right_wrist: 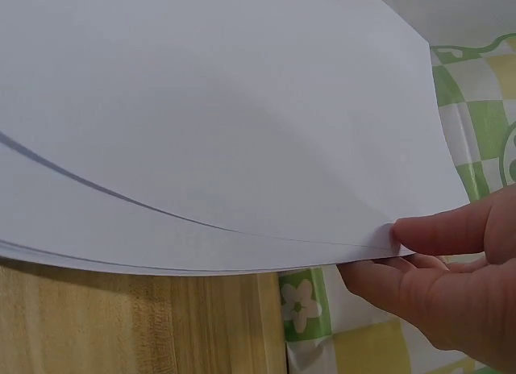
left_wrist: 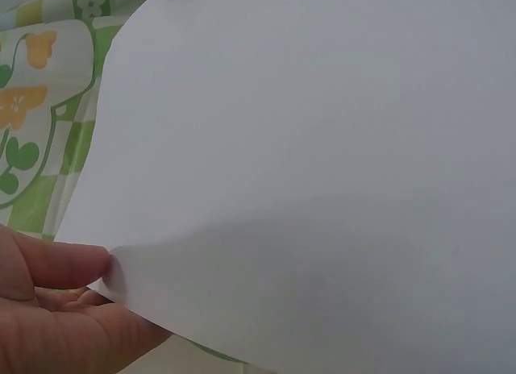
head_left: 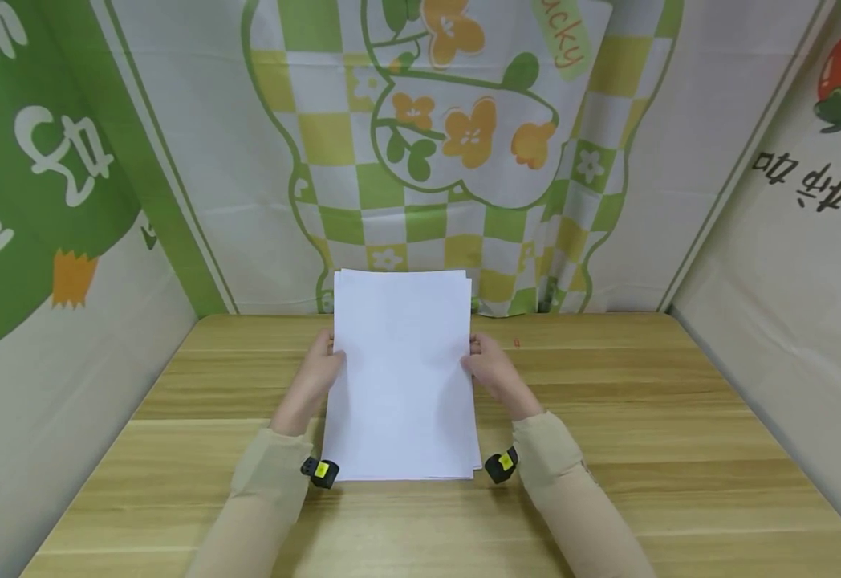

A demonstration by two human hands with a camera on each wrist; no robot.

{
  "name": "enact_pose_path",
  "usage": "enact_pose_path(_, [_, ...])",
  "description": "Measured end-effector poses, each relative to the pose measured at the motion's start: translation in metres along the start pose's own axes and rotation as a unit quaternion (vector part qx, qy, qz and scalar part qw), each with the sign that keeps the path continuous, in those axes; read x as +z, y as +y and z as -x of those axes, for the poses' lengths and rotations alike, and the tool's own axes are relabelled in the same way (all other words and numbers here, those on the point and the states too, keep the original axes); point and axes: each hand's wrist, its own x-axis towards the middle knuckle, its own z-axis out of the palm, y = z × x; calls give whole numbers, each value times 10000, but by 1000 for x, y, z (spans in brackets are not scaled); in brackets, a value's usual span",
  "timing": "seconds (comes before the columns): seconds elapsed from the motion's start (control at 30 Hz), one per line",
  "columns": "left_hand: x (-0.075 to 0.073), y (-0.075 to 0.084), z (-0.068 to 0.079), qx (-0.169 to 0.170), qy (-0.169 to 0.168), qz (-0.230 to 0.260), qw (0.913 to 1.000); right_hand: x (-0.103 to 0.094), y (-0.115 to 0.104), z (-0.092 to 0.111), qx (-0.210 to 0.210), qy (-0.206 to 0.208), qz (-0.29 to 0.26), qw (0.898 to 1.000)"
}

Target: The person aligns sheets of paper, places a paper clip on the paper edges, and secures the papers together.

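Note:
Several white sheets of paper stand in a loose stack between the two hands, their edges slightly out of line. My left hand pinches the stack's left edge, thumb on the near face and fingers behind. On the opposite edge my right hand pinches in the same way. The left wrist view shows the thumb pressing the paper, with the fingers underneath. In the right wrist view the sheets fan apart a little along the edge, and the right hand grips them near that edge.
A wood-grain table lies under the hands. Behind it hangs a checkered green and yellow curtain, with printed cloth walls at both sides. A tiny red mark shows on the table right of the paper. Black wrist cameras sit on both wrists.

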Motion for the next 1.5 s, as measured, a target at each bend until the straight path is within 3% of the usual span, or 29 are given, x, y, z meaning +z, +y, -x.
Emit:
enact_pose_path(0.2, [1,-1,1,-64,145,224,9996,0,-1,1,-195,16,-239,9995])
enact_pose_path(0.53, [1,0,2,108,371,451,9982,-1,-7,7,-544,-102,-552,9969])
enact_pose_path(0.8, [5,5,5,258,720,738,9943,-2,-5,8,-740,69,-460,9962])
enact_pose_path(1.13, [10,11,9,826,1032,945,9867,-4,-4,10,-1106,347,-464,9922])
enact_pose_path(1.5, [12,15,11,1084,1139,1029,9822,-3,-1,10,-1498,285,-395,9875])
